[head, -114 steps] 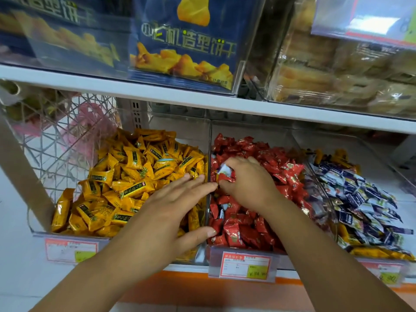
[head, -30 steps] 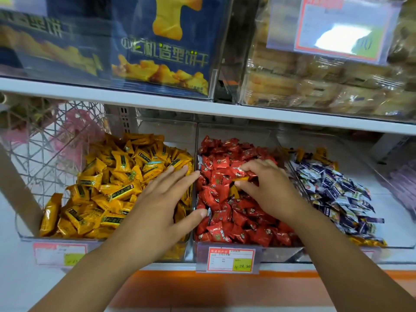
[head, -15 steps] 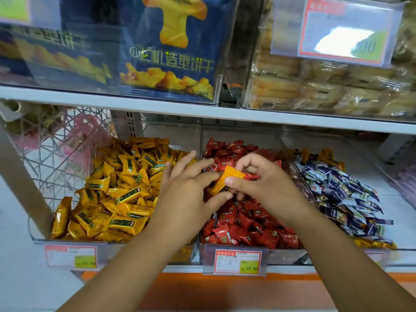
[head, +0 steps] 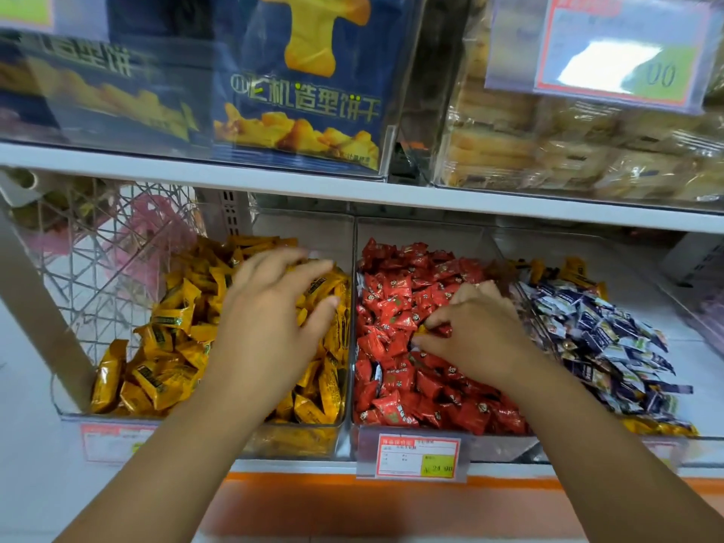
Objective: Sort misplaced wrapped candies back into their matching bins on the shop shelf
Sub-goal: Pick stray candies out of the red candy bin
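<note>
- Front edge first: a price tag (head: pixel 417 456) hangs under the red bin (head: pixel 415 231), both forearms reaching in past it
- Right hand (head: pixel 482 335) is down in the reds (head: pixel 395 389), fingers (head: pixel 435 318) narrow, pinched on what looks like a yellow stray (head: pixel 421 330) poking out of the pile
- Left hand (head: pixel 270 319) hovers over the yellow bin (head: pixel 305 229), blurred, fingers (head: pixel 282 258) spread wide, nothing seen in them
- Under it the yellows (head: pixel 172 370) look all one colour, so that bin reads as sorted
- The red pile looks nearly clean too, bar that one stray at the fingertips; it belongs one bin to the left
- Off to the right, the blue bin (head: pixel 627 268): blues (head: pixel 611 339) on top, yet yellow wrappers (head: pixel 662 428) line its front edge and more sit at the back, so I'd say plenty is left there
- Overall call: midway, one stray in hand, the right-hand bin not yet tackled
- Up on the shelf above, a biscuit box (head: pixel 305 92) and wrapped cakes (head: pixel 548 150), not part of this job
</note>
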Action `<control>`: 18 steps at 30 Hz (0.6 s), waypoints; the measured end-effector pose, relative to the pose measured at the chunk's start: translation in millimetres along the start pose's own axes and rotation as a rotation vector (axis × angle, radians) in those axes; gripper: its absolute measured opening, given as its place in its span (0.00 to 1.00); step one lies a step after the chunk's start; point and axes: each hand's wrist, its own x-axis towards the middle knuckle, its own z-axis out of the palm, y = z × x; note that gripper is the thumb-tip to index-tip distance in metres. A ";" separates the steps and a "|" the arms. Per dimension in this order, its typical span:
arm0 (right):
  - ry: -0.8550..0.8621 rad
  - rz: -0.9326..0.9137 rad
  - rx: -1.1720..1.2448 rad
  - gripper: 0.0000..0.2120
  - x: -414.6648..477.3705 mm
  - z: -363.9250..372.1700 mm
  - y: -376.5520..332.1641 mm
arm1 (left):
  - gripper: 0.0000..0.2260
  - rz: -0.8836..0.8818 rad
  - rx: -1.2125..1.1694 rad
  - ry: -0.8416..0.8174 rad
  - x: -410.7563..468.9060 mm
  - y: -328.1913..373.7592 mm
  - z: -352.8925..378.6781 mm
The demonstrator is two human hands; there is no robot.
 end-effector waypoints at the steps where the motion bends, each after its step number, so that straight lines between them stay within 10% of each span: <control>1: -0.011 0.002 0.012 0.15 1.0 2.4 -3.0 | 0.17 0.025 -0.034 -0.021 -3.0 3.5 3.1; 4: 0.056 -0.016 0.216 0.04 1.0 5.1 -6.2 | 0.15 0.065 -0.086 -0.084 -10.6 7.3 10.6; 18: 0.213 -0.148 1.094 0.10 -26.3 -29.1 -17.2 | 0.17 0.133 -0.199 0.055 3.3 26.4 8.6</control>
